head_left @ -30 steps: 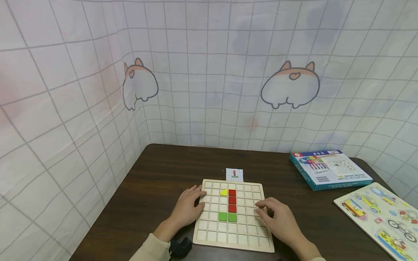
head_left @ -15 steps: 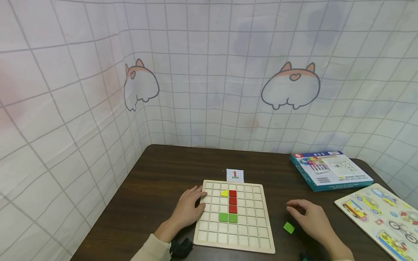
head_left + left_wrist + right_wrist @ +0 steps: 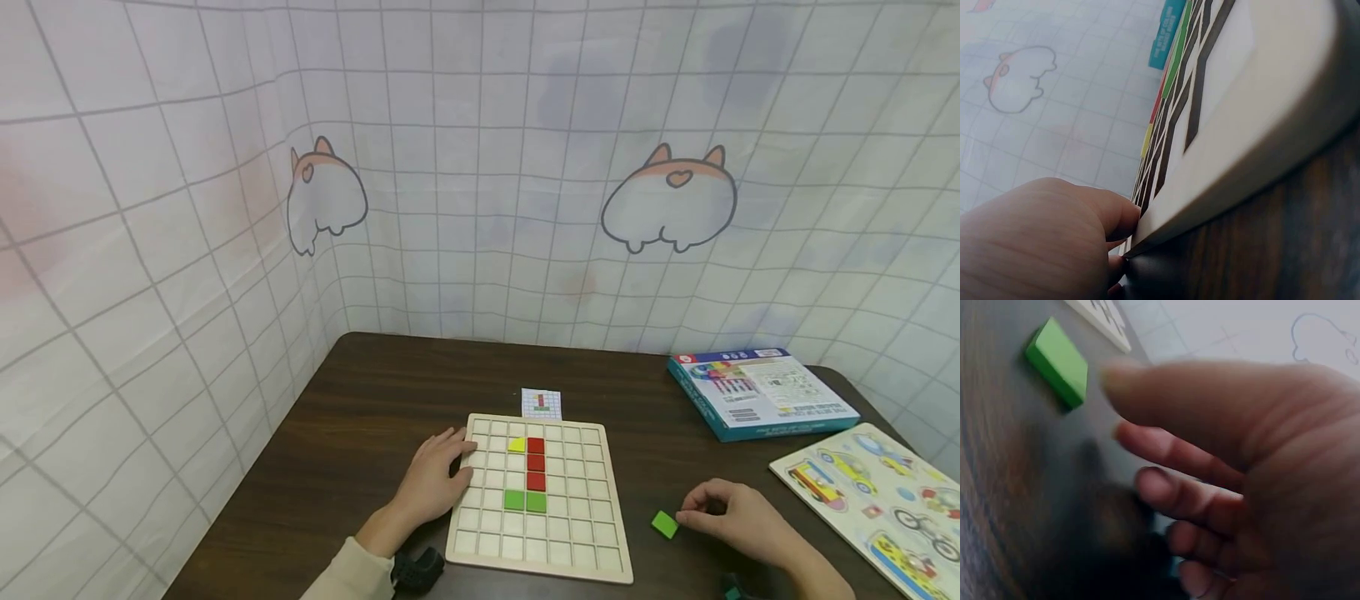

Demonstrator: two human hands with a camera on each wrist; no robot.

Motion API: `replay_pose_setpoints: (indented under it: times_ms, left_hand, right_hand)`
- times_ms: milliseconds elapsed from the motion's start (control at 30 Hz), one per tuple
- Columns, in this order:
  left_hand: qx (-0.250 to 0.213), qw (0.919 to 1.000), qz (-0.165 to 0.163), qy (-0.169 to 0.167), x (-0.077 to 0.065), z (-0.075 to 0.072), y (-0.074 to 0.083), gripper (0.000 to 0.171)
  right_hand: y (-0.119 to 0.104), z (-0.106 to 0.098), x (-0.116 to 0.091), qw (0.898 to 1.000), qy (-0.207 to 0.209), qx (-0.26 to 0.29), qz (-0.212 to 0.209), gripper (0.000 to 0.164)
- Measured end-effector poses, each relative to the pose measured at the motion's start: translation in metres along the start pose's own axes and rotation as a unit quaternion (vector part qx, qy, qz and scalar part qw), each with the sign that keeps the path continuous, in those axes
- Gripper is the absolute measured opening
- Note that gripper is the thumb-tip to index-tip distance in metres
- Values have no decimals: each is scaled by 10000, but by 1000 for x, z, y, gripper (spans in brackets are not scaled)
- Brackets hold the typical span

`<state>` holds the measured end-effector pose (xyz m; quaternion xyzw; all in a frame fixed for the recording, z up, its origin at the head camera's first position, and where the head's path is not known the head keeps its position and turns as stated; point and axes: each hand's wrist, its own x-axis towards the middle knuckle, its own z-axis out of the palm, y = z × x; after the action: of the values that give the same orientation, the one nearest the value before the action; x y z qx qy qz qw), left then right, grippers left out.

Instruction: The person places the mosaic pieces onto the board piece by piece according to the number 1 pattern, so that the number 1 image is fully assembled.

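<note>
A square wooden grid board (image 3: 540, 568) lies on the table. Set in its cells are a yellow piece (image 3: 517, 445), a column of red squares (image 3: 536, 463) and a pair of green squares (image 3: 514, 500). My left hand (image 3: 431, 477) rests at the board's left side, thumb and fingertips on its edge, also seen close up in the left wrist view. To the right of the board a loose green tile (image 3: 664, 524) lies on the table. My right hand (image 3: 738, 518) is just right of that tile, fingers loosely bent, with nothing between thumb and fingers in the right wrist view.
A small pattern card (image 3: 542, 404) lies against the board's far edge. At the back right sits a flat teal box (image 3: 761, 392). In front of it lies a vehicle picture board (image 3: 885, 500). A grid-patterned cloth (image 3: 480, 275) hangs behind the dark table (image 3: 322, 467).
My right hand has moved right, away from the board, then down beside the loose green tile, which is now in sight. My left hand has stayed at the board's edge.
</note>
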<state>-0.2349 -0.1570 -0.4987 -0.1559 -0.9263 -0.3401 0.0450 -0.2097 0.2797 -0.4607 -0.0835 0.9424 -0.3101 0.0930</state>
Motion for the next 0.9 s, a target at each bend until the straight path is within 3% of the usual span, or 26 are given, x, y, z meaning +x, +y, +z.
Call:
replay_pose_setpoints:
  times_ms: [100, 200, 433, 633, 900]
  left_hand:
    - [-7, 10000, 16, 17, 1, 0, -1, 36]
    - [-34, 10000, 28, 60, 0, -1, 0, 36]
    - [37, 9999, 77, 130, 0, -2, 0, 35]
    - [41, 10000, 29, 86, 1, 0, 0, 35]
    - [40, 9999, 36, 91, 1, 1, 0, 34]
  right_hand:
    - [-4, -1, -2, 9989, -355, 169, -252, 28]
    - [-8, 0, -1, 9981, -459, -11, -402, 32]
    - [-18, 4, 2, 9972, -352, -509, -414, 39]
    - [-18, 9, 5, 9973, -255, -490, -488, 34]
    - [-23, 14, 8, 9985, -48, -486, -230, 29]
